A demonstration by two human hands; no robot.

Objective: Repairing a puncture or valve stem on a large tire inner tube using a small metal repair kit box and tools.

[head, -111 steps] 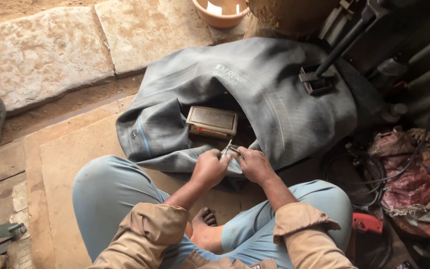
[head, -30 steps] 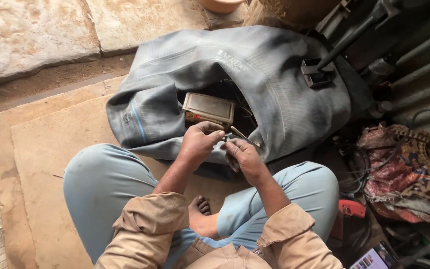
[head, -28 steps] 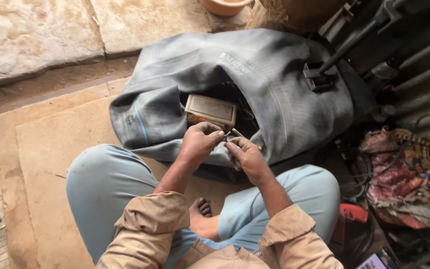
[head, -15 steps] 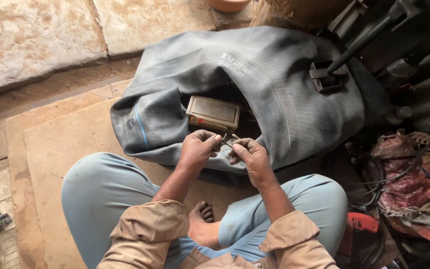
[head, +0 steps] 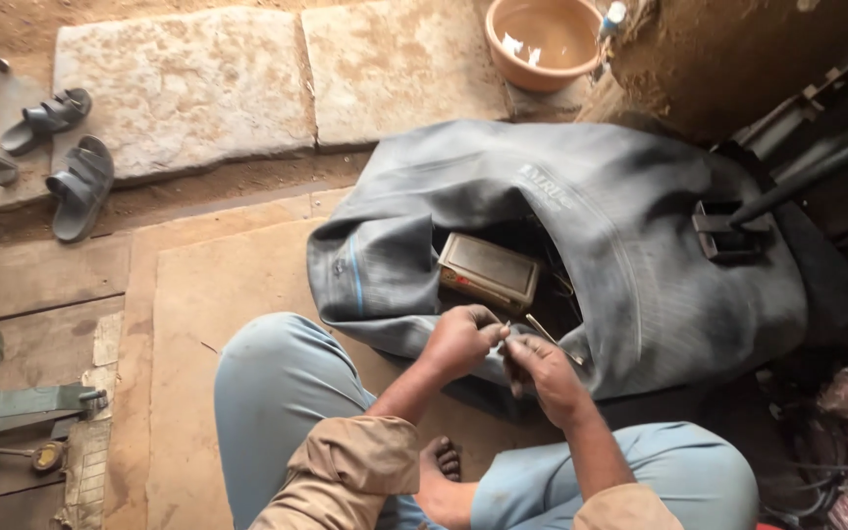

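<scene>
— Compared with half a second ago, our hands sit almost where they were, pressed together at the tube's edge; only the head camera has tipped up, so a pair of sandals (head: 61, 157) and a clay-coloured bowl (head: 543, 39) now show.

— From the head view, our left hand (head: 458, 341) is clenched, its fingers (head: 489, 331) pinching a small thin metal piece (head: 505, 332) that we cannot make out clearly. Our right hand (head: 542, 365) closes on it from the other side.

— Where is the work itself?

— Just beyond our knuckles: the big grey inner tube (head: 581, 245) lies folded on the floor. We judge the job is at an early stage; no patch shows anywhere.

— Any packages?

— One flat rectangular tin (head: 489, 270), dull gold with a red edge, resting in the tube's dark hollow. A pale printed mark runs along the rubber above it.
</scene>
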